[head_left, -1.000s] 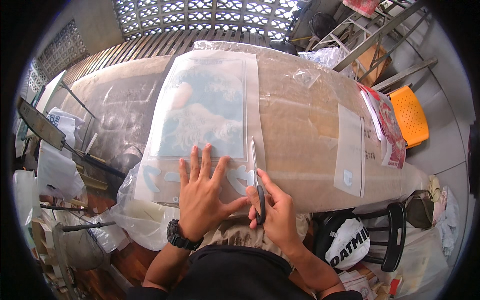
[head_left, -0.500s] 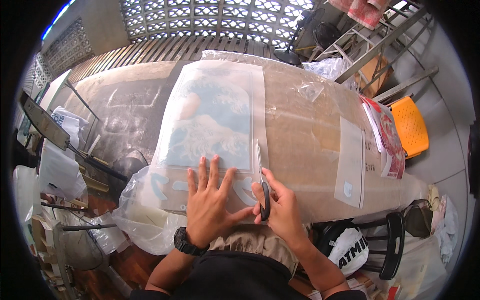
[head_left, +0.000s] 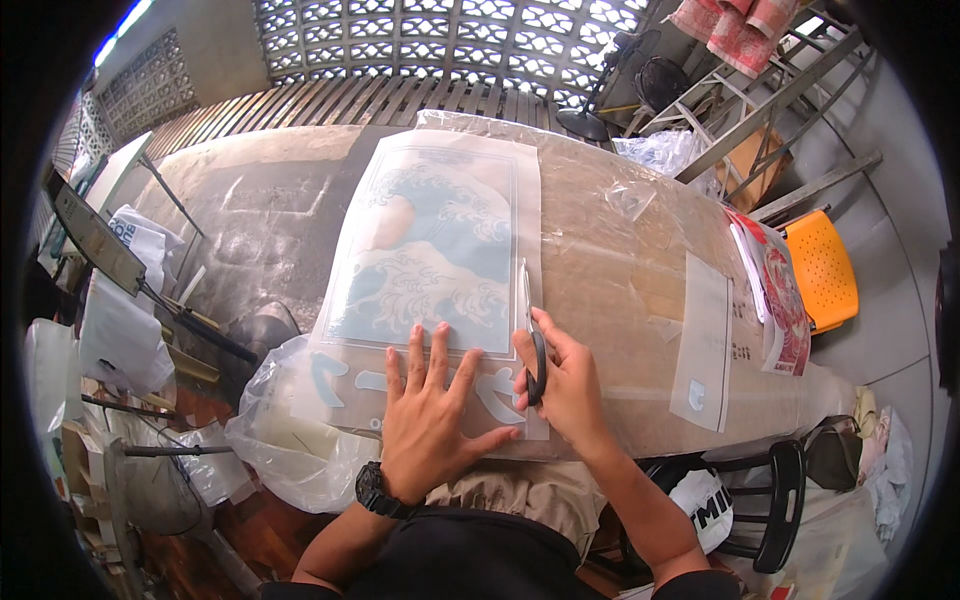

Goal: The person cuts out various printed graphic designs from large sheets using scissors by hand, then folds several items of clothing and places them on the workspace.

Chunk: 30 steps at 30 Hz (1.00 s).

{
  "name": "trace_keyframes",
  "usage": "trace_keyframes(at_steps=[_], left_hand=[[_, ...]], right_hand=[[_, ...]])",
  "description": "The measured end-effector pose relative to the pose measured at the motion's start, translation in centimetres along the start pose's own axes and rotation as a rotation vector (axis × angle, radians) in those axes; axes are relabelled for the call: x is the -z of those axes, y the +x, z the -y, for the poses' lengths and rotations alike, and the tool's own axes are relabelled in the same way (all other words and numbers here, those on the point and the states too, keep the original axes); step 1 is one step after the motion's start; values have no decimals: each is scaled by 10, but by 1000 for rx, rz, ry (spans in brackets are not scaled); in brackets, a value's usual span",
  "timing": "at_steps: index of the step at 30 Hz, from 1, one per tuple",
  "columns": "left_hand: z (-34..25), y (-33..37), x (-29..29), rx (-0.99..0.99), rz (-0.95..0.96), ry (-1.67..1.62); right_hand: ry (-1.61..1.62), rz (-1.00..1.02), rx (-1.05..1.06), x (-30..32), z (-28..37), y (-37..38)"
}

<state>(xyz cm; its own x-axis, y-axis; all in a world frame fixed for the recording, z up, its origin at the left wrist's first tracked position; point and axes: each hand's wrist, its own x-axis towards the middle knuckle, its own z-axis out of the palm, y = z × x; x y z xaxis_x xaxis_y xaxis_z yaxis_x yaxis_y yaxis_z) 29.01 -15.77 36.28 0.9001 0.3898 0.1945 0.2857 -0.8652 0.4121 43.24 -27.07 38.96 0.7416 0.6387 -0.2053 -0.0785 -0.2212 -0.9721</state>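
A pale, partly see-through sheet (head_left: 440, 205) with a light blue wave picture and large blue characters below it lies on a plastic-covered table. My left hand (head_left: 430, 425) presses flat on the sheet's lower part, fingers spread, a black watch on the wrist. In my right hand (head_left: 568, 385) is a pair of scissors (head_left: 525, 290) with black handles. The fingers are closed round the handles, and the blades point away from me along the sheet's right margin. Whether the blades are parted is hard to see.
A smaller pale sheet (head_left: 700, 345) lies on the right of the table, beside a red printed paper (head_left: 778, 300). Beyond stand an orange chair (head_left: 822, 265) and a ladder (head_left: 770, 105). A clear plastic bag (head_left: 300, 455) hangs at the near left edge; a black chair (head_left: 785, 505) is near right.
My right hand with the scissors has moved a little away from me along the sheet's right margin. My left hand stays flat on the sheet. The view has shifted slightly.
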Motion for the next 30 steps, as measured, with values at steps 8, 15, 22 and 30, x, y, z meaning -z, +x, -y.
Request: trace_keyframes(at_steps=[8,15,22,30], left_hand=[[0,0,1,0,2,-2],[-1,1,4,-18,-5,-12],[-1,1,3,-9,-2,-18],[-1,2,6,-10,19,-24]], right_hand=[[31,-5,3,1,7,29],[-36,-33,17,4,7,56],[-78,-58,17,7,10,89],[-72,-48,44,10,18,127]])
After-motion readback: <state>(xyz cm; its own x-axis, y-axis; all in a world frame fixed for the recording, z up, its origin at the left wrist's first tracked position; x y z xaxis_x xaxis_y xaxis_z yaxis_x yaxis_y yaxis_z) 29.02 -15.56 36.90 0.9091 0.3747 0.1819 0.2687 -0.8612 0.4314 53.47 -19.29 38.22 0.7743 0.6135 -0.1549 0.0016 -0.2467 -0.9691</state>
